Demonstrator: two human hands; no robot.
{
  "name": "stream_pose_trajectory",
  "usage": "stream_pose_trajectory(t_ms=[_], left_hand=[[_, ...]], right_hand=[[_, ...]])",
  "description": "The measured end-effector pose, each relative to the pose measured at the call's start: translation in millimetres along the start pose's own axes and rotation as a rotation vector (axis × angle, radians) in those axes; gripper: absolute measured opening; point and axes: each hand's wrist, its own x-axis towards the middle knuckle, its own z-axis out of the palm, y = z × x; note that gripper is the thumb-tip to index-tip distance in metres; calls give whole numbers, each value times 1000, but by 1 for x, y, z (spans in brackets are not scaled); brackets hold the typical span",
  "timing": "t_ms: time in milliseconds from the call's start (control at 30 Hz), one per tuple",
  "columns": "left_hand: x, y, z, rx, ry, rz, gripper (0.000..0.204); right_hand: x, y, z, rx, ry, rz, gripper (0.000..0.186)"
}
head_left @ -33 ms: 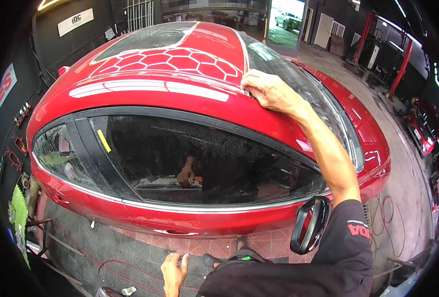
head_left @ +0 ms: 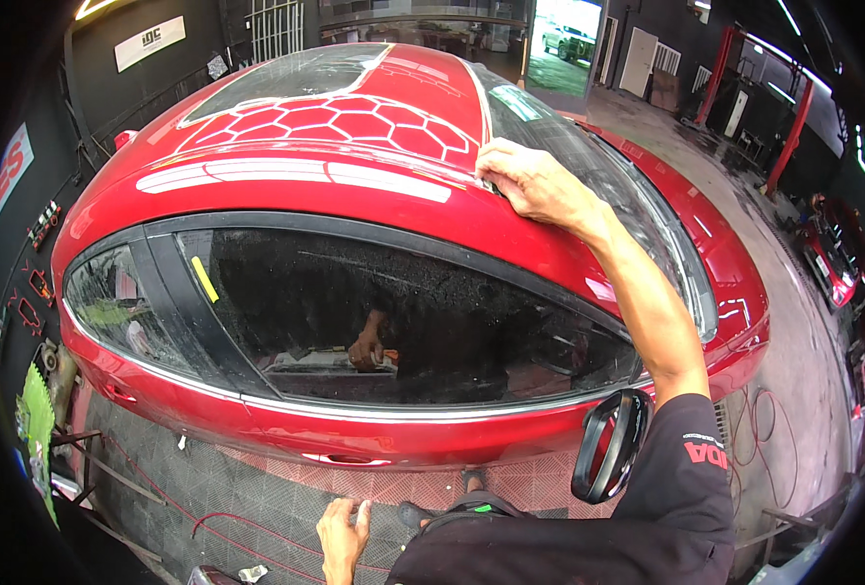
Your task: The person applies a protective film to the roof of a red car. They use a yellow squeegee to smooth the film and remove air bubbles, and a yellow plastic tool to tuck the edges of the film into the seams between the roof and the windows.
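A red car (head_left: 432, 444) stands side-on before me. My right hand (head_left: 539, 180) reaches over to the roof edge near the top corner of the windshield (head_left: 549, 127). Its fingers are pinched together against the roof seam; a small dark bit shows under them, too covered to name. Low in front of me, apart from the car door, my left hand (head_left: 343, 536) hangs with thumb and fingers loosely apart and nothing visible in it. Tinted side glass (head_left: 432, 312) carries dusty marks and a hand's reflection. White hexagon lines (head_left: 354, 117) show on the glossy roof.
The black side mirror (head_left: 612, 444) juts out beside my right sleeve. A red hose (head_left: 247, 522) runs over the tiled floor (head_left: 257, 478). Metal stands (head_left: 111, 468) are at the lower left, and a red lift post (head_left: 791, 136) rises at the far right.
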Motion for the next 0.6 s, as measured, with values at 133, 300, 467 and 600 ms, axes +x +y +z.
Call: stream_pose_trajectory(t_ms=[133, 300, 467, 600], left_hand=[[4, 8, 17, -67, 45, -50, 17], [11, 30, 32, -105, -43, -110, 19], [34, 42, 31, -57, -102, -40, 20], [50, 39, 30, -36, -30, 3, 21]], right_hand=[[-16, 7, -6, 137, 39, 77, 12], [-37, 19, -15, 312, 41, 351, 11], [-19, 16, -16, 250, 39, 92, 18], [-8, 18, -16, 106, -89, -58, 21]])
